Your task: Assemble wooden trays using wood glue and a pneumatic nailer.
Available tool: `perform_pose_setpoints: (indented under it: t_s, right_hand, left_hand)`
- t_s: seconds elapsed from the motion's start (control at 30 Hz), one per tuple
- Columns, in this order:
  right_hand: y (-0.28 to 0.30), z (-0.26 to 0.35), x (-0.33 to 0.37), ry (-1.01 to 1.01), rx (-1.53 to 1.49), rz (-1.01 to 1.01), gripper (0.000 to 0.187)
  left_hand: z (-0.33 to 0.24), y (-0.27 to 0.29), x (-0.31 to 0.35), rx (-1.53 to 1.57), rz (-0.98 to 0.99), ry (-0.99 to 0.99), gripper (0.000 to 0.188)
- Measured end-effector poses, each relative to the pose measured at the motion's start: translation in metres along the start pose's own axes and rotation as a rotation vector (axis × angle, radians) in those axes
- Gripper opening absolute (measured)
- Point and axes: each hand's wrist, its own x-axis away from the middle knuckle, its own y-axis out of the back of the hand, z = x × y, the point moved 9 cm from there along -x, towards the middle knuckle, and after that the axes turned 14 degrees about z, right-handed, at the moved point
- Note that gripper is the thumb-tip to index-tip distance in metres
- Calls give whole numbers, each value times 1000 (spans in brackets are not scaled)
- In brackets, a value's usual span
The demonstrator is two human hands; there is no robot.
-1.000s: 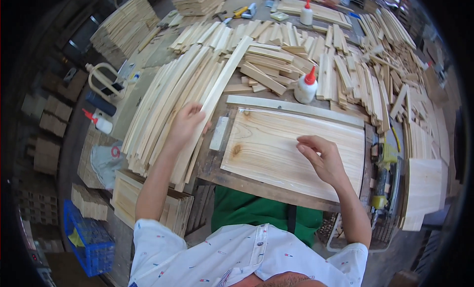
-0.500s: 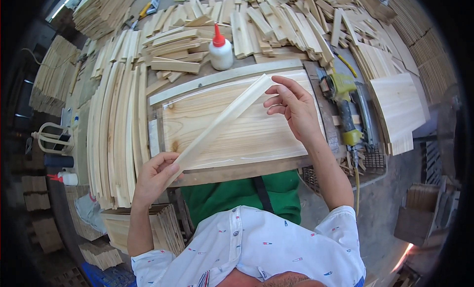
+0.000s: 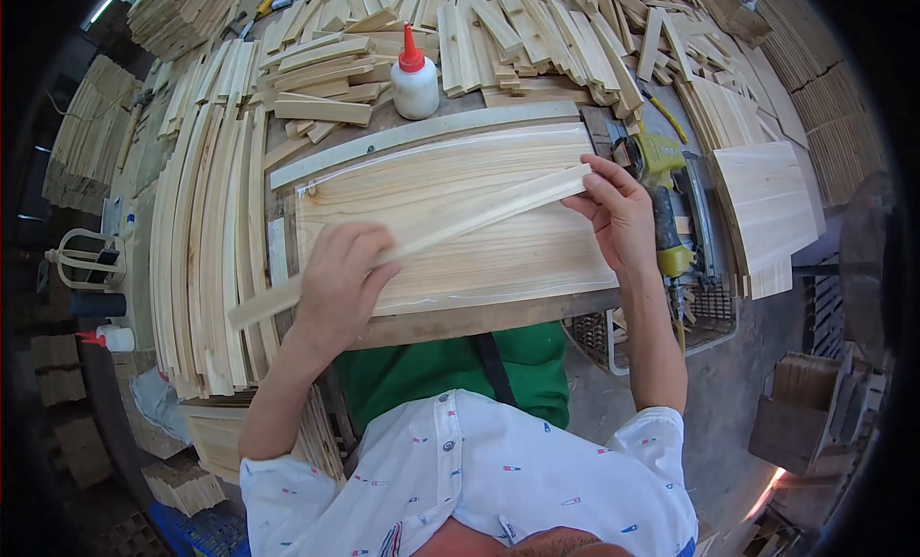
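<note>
Your right hand pinches the right end of a wooden strip between thumb and fingers; your left hand, blurred, lies across it, its grip impossible to tell; the strip slants above a wide wooden panel on the bench, a red-tipped bottle beyond

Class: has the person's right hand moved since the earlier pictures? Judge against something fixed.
Yes. Judged against the wooden panel, the right hand has shifted rightward, to the panel's right edge, gripping a wooden strip.
</note>
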Motion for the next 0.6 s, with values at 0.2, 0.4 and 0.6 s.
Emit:
perform_pose_setpoints:
  t_s: [0.2,0.4,0.6]
  right_hand:
    - [20,40,22,85,450,-98,29]
    - [40,97,54,230,1277,-299,29]
    - [53,85,56,78,1587,-311,35]
  left_hand:
    - [8,-15,-49,67,-69,-149,19]
    - [79,-42,-96,68,-55,14,26]
    - [90,-63,-116,138,-55,17,22]
